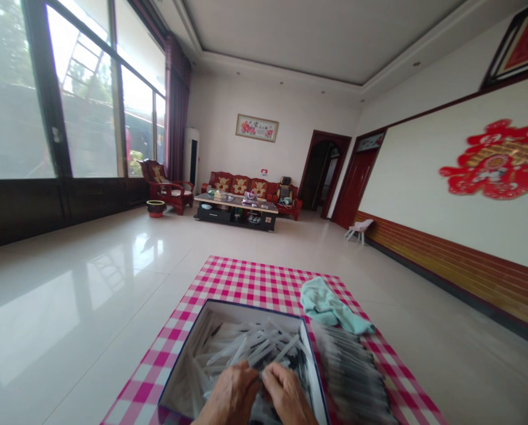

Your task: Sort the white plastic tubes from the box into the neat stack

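Observation:
Both hands are down inside a shallow cardboard box that lies on a pink and white checked cloth. The box holds several thin white strips in a loose heap. My left hand and my right hand sit side by side at the near end of the box, fingers curled and pinched together over the strips. What the fingertips grip is hidden. To the right of the box lies a row of dark, blurred pieces.
A crumpled mint-green cloth lies on the checked cloth beyond the box. Glossy white floor surrounds the table. Far off stand a red sofa, a dark coffee table, an armchair and a small white stool.

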Motion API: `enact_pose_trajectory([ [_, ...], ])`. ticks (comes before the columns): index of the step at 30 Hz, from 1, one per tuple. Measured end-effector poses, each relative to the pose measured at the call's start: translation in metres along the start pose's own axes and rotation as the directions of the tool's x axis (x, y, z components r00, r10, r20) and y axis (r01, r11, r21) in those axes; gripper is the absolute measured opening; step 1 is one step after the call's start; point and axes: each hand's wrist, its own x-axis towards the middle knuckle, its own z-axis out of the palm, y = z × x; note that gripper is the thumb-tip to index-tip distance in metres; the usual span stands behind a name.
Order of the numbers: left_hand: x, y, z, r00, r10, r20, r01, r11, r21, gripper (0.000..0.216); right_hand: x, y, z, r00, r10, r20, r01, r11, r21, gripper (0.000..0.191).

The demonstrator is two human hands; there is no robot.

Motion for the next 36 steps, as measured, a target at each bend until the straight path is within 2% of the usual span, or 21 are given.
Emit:
enact_pose_trajectory([
  [4,0.000,0.001,-0.001,1.000,0.005,0.011,-0.004,0.999,-0.035,0.025,0.004,0.004,0.003,1.000,0.015,-0.027,-0.017,0.996,-0.088,0.043],
  [8,0.000,-0.001,0.002,1.000,0.002,-0.018,-0.002,0.999,-0.032,0.025,0.002,0.003,0.003,0.997,0.025,-0.079,-0.030,0.998,-0.064,0.045],
  [13,0.000,-0.003,0.003,0.999,0.018,-0.026,-0.019,0.999,-0.026,0.027,0.001,0.002,0.002,0.999,-0.015,-0.031,0.013,0.997,-0.081,0.036],
  [17,0.000,-0.003,0.003,1.000,0.027,-0.014,-0.028,0.999,-0.039,0.027,0.004,0.004,0.004,0.999,-0.008,-0.037,0.002,0.990,-0.144,0.044],
  [21,0.000,-0.003,0.003,1.000,0.015,-0.017,-0.016,0.999,-0.030,0.025,0.005,0.004,0.005,0.997,0.060,-0.045,-0.064,0.994,-0.086,0.052],
  [24,-0.001,-0.003,0.004,0.999,0.019,-0.032,-0.020,0.999,-0.033,0.025,0.002,0.002,0.003,0.995,0.030,-0.100,-0.037,0.997,-0.073,0.045],
  [27,-0.001,-0.003,0.003,0.999,0.025,-0.038,-0.026,0.999,-0.027,0.025,0.001,0.000,0.001,0.997,-0.005,-0.077,-0.003,0.995,-0.100,0.036],
  [33,0.000,-0.002,0.002,0.999,0.044,-0.001,-0.044,0.999,-0.023,0.025,0.003,0.009,0.007,0.999,-0.014,-0.051,0.004,0.982,-0.189,0.042],
  [36,0.000,-0.002,0.002,0.999,0.045,0.009,-0.044,0.999,-0.031,0.025,0.004,0.014,0.010,0.999,0.012,-0.040,-0.018,0.987,-0.160,0.045],
])
